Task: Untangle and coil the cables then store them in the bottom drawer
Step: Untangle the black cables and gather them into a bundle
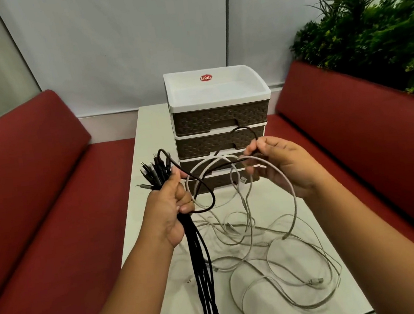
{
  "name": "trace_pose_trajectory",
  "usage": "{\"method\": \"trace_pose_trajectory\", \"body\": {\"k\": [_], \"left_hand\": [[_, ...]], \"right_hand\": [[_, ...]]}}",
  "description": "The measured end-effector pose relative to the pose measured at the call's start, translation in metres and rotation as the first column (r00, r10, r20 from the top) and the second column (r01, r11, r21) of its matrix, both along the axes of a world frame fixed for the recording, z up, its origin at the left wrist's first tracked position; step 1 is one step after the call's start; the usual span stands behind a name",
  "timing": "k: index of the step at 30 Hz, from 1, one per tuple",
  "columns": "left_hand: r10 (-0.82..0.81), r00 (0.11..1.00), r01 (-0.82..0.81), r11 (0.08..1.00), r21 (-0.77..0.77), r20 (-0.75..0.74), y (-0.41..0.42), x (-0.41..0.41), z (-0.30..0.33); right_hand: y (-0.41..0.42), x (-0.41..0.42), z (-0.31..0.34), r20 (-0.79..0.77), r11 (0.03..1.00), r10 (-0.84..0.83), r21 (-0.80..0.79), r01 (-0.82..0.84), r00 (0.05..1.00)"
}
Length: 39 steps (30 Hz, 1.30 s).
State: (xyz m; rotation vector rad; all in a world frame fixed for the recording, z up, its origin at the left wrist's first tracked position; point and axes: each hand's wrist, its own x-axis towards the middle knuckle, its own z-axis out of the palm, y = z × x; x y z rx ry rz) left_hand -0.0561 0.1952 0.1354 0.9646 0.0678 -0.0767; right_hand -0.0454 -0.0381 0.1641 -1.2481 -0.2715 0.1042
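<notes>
White table bears drawer unit (labelled "Uniplus").

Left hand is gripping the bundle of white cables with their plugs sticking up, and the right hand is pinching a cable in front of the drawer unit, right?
Not quite: the bundle in the left hand is black, not white, as the head view shows. The white cables lie loose on the table. The rest holds: plugs up, right hand pinching a cable before the drawer unit.

White cables sprawl in loops over the near and right worktop and a drawer unit blocks the far end — bare strips remain along the left edge and beside the unit.
</notes>
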Motion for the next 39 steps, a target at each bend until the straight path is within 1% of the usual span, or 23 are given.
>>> {"method": "trace_pose_trajectory", "body": {"k": [2,3,5,7,9,11,14,15,17,19,20,21,22,24,25,26,29,30,33,35,37,39], "left_hand": [[0.001,1.000,-0.001,1.000,-0.004,0.002,-0.003,-0.002,0.002],[0.003,1.000,-0.003,1.000,-0.008,-0.003,-0.004,-0.002,0.002],[0.002,1.000,-0.002,1.000,-0.005,-0.013,-0.006,-0.003,0.002],[-0.003,1.000,0.003,1.000,0.003,-0.023,-0.007,-0.004,0.002],[0.002,0.999,-0.002,1.000,0.004,-0.037,-0.006,-0.005,0.001],[0.011,0.999,-0.011,1.000,-0.002,-0.045,-0.003,-0.004,-0.001],[0.017,0.999,-0.017,1.000,-0.002,-0.047,0.000,-0.002,-0.004],[0.017,0.999,-0.017,1.000,0.002,-0.043,0.000,-0.002,-0.005],[0.015,0.999,-0.014,1.000,0.017,-0.038,-0.001,-0.003,-0.007],[0.015,0.999,-0.014,1.000,0.025,-0.036,0.000,-0.004,-0.009],[0.017,0.999,-0.016,1.000,0.023,-0.040,0.001,-0.003,-0.010],[0.022,0.999,-0.021,1.000,0.018,-0.047,0.003,-0.002,-0.011],[0.025,0.998,-0.024,1.000,0.011,-0.054,0.004,-0.002,-0.012],[0.026,0.998,-0.026,1.000,0.001,-0.057,0.006,-0.001,-0.014],[0.028,0.998,-0.028,1.000,0.001,-0.055,0.006,0.000,-0.014],[0.033,0.998,-0.033,0.999,0.004,-0.055,0.007,0.000,-0.015],[0.054,0.996,-0.055,0.998,-0.007,-0.073,0.013,0.004,-0.018],[0.058,0.995,-0.059,0.998,-0.013,-0.079,0.015,0.005,-0.018],[0.059,0.995,-0.060,0.998,-0.019,-0.081,0.019,0.006,-0.018],[0.053,0.996,-0.055,0.998,-0.019,-0.073,0.018,0.005,-0.017],[0.048,0.997,-0.049,0.999,-0.017,-0.057,0.017,0.004,-0.014],[0.040,0.999,-0.040,0.999,-0.011,-0.035,0.018,0.003,-0.011]], "right_hand": [[0.003,-0.002,-0.001,-0.111,0.972,0.045,0.233,-0.018,0.993],[0.005,-0.003,-0.001,-0.144,0.952,0.064,0.305,-0.017,0.988],[0.011,-0.002,0.001,-0.186,0.939,0.050,0.343,0.017,0.981],[0.014,0.000,0.002,-0.222,0.944,-0.041,0.312,0.111,0.974],[0.013,0.002,0.001,-0.239,0.924,-0.119,0.329,0.195,0.964],[0.008,0.004,-0.003,-0.245,0.877,-0.147,0.416,0.241,0.958],[0.001,0.003,-0.010,-0.301,0.787,-0.130,0.549,0.283,0.945],[0.001,0.002,-0.011,-0.334,0.782,-0.131,0.544,0.304,0.933],[0.004,-0.002,-0.009,-0.384,0.844,-0.162,0.424,0.330,0.909],[0.003,-0.004,-0.006,-0.379,0.891,-0.206,0.309,0.334,0.902],[0.001,-0.004,-0.004,-0.370,0.886,-0.221,0.311,0.344,0.902],[-0.002,-0.004,-0.003,-0.362,0.861,-0.223,0.363,0.357,0.905],[-0.006,-0.003,-0.003,-0.360,0.812,-0.209,0.454,0.366,0.909],[-0.013,-0.002,-0.006,-0.352,0.685,-0.159,0.633,0.359,0.923],[-0.017,-0.002,-0.008,-0.346,0.649,-0.143,0.675,0.351,0.927],[-0.020,-0.003,-0.010,-0.341,0.651,-0.134,0.678,0.342,0.931],[-0.029,-0.006,-0.011,-0.339,0.771,-0.160,0.543,0.332,0.927],[-0.032,-0.007,-0.012,-0.348,0.794,-0.186,0.497,0.350,0.919],[-0.037,-0.002,-0.020,-0.395,0.819,-0.311,0.349,0.455,0.864],[-0.041,0.003,-0.035,-0.467,0.837,-0.356,0.226,0.499,0.810],[-0.043,0.001,-0.053,-0.581,0.883,-0.339,0.075,0.463,0.740],[-0.040,-0.003,-0.074,-0.676,0.931,-0.313,-0.079,0.357,0.667]]}}
